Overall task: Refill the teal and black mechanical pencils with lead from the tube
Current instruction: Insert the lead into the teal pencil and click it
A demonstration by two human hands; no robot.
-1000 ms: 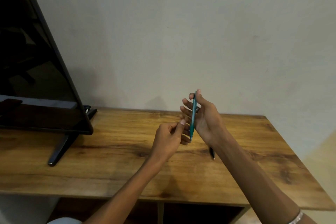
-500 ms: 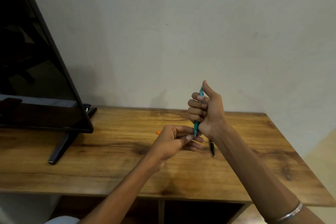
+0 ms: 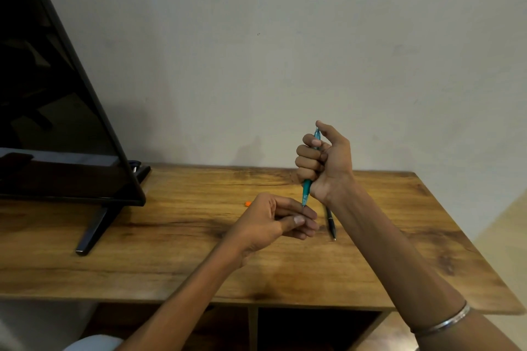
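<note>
My right hand (image 3: 325,162) is fisted around the teal mechanical pencil (image 3: 306,191), held upright with its tip pointing down and my thumb over its top end. Just below, my left hand (image 3: 273,219) has its thumb and fingers pinched together right at the pencil's tip; what they pinch is too thin to make out. The black mechanical pencil (image 3: 330,222) lies on the wooden table (image 3: 171,236), partly hidden behind my right wrist. A small orange piece (image 3: 247,203) lies on the table to the left of my left hand. The lead tube itself does not show.
A black flat screen (image 3: 57,122) on a slanted foot (image 3: 97,228) stands at the table's left end. A pale wall rises right behind the table. The table's front edge is close to me, with open shelf space beneath it.
My right hand went from an open hold to a fist around the teal pencil and lifted slightly. My left hand slid right and down under the tip, uncovering the orange piece.
</note>
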